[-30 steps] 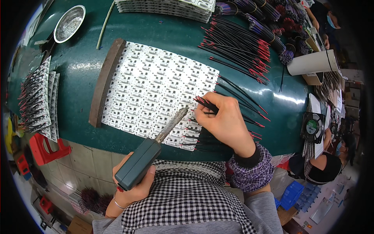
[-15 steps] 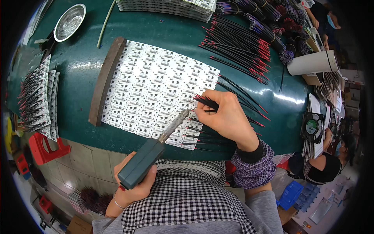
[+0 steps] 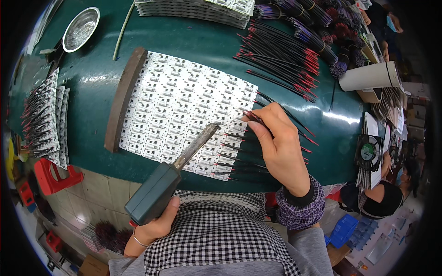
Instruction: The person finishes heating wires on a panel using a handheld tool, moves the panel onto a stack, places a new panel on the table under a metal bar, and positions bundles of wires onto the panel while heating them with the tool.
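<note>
My left hand (image 3: 159, 224) is closed round the dark green handle of a soldering iron (image 3: 154, 193). Its metal tip hovers over or rests on the right part of a white circuit board panel (image 3: 175, 106); I cannot tell which. Between the fingertips of my right hand (image 3: 281, 142) is a bunch of black wires (image 3: 253, 117) with red ends, held above the panel's right edge. Several black wires (image 3: 244, 170) extend from that edge, some passing under my right hand. A brown bar (image 3: 125, 101) lies along the panel's left edge.
Loose black wires (image 3: 278, 57) and tied bundles (image 3: 313, 37) lie at the back right. A stack of panels (image 3: 195, 14) stands at the back. Further left are a metal bowl (image 3: 81, 30) and wired panels (image 3: 43, 117). A small fan (image 3: 368, 152) sits right, near another person (image 3: 389, 193).
My right hand has shifted slightly right, with the wires turned in its fingers. The soldering iron has moved a little left and its tip is further from the wire ends.
</note>
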`<state>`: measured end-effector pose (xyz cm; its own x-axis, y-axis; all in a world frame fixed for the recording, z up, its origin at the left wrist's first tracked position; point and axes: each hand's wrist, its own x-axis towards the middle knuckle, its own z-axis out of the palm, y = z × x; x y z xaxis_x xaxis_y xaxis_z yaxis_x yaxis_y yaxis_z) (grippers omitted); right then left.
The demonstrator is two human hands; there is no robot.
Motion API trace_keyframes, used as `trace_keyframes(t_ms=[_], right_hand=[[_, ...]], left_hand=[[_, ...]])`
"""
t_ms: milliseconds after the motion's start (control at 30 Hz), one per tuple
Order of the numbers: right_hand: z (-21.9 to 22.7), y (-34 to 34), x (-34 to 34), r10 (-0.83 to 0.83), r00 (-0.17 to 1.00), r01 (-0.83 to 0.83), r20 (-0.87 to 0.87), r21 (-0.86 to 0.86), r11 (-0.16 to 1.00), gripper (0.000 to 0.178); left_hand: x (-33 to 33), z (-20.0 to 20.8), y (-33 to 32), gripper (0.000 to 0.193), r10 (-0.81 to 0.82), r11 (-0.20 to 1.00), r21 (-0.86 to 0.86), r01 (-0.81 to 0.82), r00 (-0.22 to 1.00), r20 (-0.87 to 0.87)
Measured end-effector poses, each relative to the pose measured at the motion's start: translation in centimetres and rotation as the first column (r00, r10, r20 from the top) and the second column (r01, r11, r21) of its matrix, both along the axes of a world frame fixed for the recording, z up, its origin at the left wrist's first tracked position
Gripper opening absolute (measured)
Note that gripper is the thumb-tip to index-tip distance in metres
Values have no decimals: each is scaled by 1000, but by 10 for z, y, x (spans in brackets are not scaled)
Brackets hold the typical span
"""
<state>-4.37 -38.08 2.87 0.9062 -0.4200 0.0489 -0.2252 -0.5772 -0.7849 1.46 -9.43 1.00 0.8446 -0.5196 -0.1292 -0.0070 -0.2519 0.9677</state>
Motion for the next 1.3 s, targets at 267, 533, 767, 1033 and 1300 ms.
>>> trace_keyframes(t_ms=[267, 533, 767, 1033, 1300], right_hand=[[-17, 5, 9, -115, 988, 132, -102, 179, 975, 16], [-27, 6, 11, -131, 991, 135, -32, 173, 976, 12], [-18, 1, 7, -114, 986, 134, -121, 174, 976, 15], [-22, 5, 11, -141, 984, 162, -108, 219, 962, 13], [-20, 4, 12, -136, 985, 155, -109, 198, 968, 14]], left_hand=[[8, -9, 12, 44, -243, 961, 129, 243, 970, -15], [10, -11, 7, 45, -227, 964, 125, 235, 971, -78], [11, -9, 7, 43, -245, 957, 143, 252, 967, -64], [12, -8, -15, 32, -164, 980, 115, 164, 986, -7], [12, -9, -17, 25, -144, 978, 155, 140, 990, 10]])
